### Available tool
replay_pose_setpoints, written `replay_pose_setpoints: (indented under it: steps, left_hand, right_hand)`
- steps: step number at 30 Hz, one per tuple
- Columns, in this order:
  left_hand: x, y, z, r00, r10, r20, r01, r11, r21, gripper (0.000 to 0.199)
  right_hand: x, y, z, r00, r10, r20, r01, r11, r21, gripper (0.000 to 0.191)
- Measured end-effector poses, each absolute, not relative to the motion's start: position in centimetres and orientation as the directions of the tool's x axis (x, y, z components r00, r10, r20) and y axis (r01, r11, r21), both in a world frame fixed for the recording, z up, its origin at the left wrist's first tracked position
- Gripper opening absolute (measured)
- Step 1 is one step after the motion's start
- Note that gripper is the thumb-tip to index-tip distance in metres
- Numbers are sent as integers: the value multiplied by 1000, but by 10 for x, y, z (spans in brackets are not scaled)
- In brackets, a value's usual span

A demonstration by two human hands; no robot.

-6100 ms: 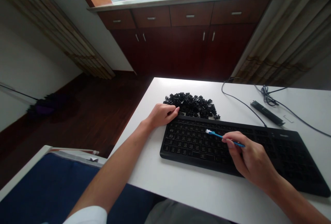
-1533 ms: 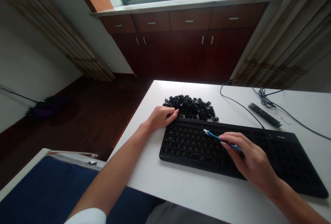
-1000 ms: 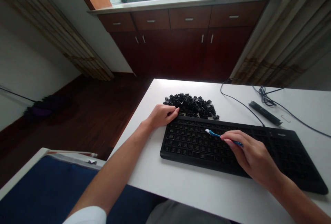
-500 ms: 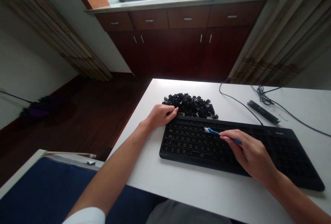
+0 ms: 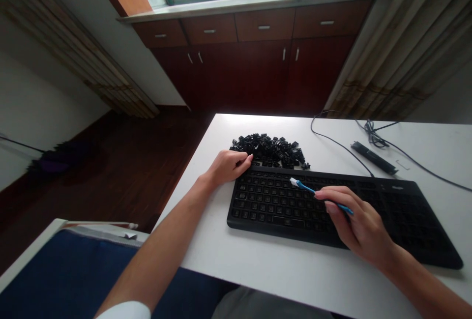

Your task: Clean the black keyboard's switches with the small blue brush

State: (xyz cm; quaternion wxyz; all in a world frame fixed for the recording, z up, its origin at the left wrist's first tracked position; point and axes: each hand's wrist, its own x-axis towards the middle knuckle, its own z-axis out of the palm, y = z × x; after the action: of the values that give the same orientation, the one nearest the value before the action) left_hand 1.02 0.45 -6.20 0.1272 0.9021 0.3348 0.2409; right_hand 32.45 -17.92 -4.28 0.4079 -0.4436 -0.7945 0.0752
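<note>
A black keyboard (image 5: 273, 206) lies on the white table, its caps off and rows of square key bases showing. Between thumb and fingers, my right hand (image 5: 363, 223) grips a blue toothbrush (image 5: 305, 187). The white bristles are over the upper middle of the keys; whether they touch is unclear. My left hand (image 5: 228, 166) rests curled closed against the keyboard's far left corner, thumb along its edge. What lies inside those fingers, if anything, is hidden. Just beyond that hand sits a heap of loose black keycaps (image 5: 273, 149).
A long black strip (image 5: 374, 158) and a thin bent wire (image 5: 402, 165) lie behind the keyboard. Black cable (image 5: 376, 137) is bundled at the back right of the white table (image 5: 258, 265). A blue-covered seat (image 5: 66, 275) stands at the left.
The toothbrush head has shifted slightly left and up, and its handle now tilts more. My left hand stays at the keyboard corner. The whole view has shifted slightly.
</note>
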Motion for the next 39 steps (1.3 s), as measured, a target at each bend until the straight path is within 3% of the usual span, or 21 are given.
replay_pose_setpoints:
  steps: [11, 20, 27, 33, 36, 39]
  left_hand:
    - [11, 5, -63, 657, 674, 337, 554, -735, 390, 49]
    - [11, 6, -64, 664, 668, 336, 550, -741, 387, 48]
    - [11, 4, -64, 640, 678, 362, 564, -734, 380, 43]
    - [11, 3, -63, 628, 694, 351, 568, -718, 403, 27]
    - [11, 4, -62, 648, 683, 338, 560, -728, 397, 31]
    - [11, 4, -62, 649, 684, 334, 565, -727, 390, 40]
  right_hand:
    - [326, -178, -39, -306, 768, 562, 600, 614, -513, 32]
    - [319, -181, -40, -131, 903, 409, 538, 411, -736, 22]
    - [318, -180, -45, -208, 788, 580, 632, 560, -535, 44]
    - [320, -182, -44, -236, 815, 530, 552, 561, -617, 41]
    - [321, -181, -46, -264, 836, 481, 500, 545, -673, 34]
    - [321, -180, -48, -289, 803, 521, 559, 584, -589, 40]
